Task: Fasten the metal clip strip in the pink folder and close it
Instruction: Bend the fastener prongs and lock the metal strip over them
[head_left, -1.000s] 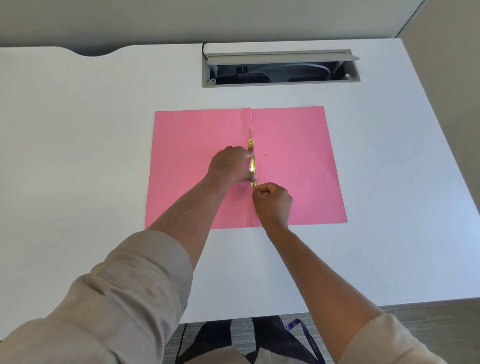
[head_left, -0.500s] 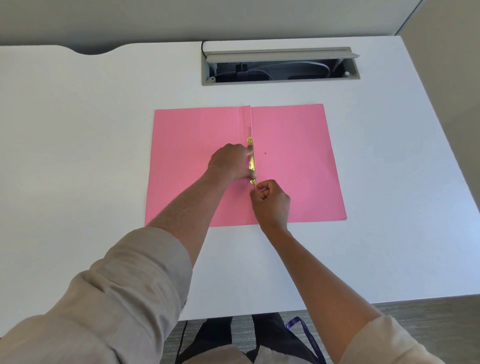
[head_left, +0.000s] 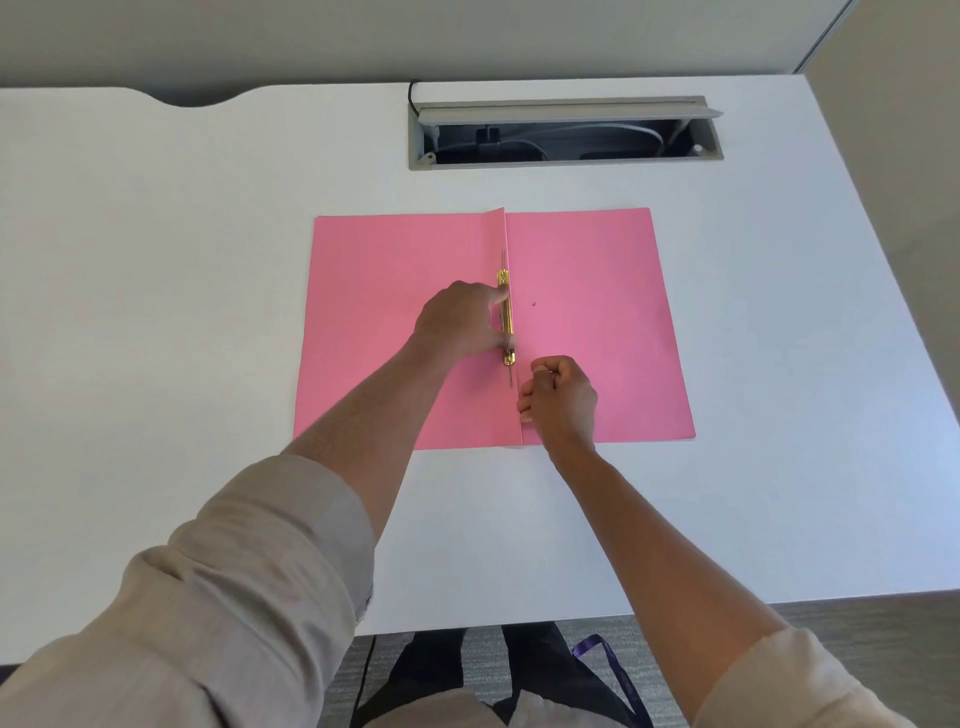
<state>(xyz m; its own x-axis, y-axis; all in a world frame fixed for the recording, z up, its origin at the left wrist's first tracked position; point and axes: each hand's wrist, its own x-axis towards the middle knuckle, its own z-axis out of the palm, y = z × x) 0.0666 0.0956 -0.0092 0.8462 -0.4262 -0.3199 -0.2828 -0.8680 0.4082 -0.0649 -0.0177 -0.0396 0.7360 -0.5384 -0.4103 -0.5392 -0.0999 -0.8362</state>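
Note:
The pink folder (head_left: 597, 312) lies open and flat on the white desk (head_left: 156, 312). A gold metal clip strip (head_left: 506, 322) runs along its centre fold, with a thin prong showing beyond each end. My left hand (head_left: 460, 322) rests on the left page, forefinger and thumb pressed against the strip's left side. Just below and to the right of the strip's near end, my right hand (head_left: 563, 400) sits on the right page as a closed fist, not touching the strip. A small hole (head_left: 533, 304) marks the right page.
A grey cable tray (head_left: 566, 132) with its lid up is sunk into the desk behind the folder. The desk's front edge runs near my body, with floor and a purple lanyard (head_left: 613, 675) below it.
My right hand has drawn back from the strip's near end, toward me and slightly right, uncovering the near prong lying flat along the fold. My left hand has stayed on the strip.

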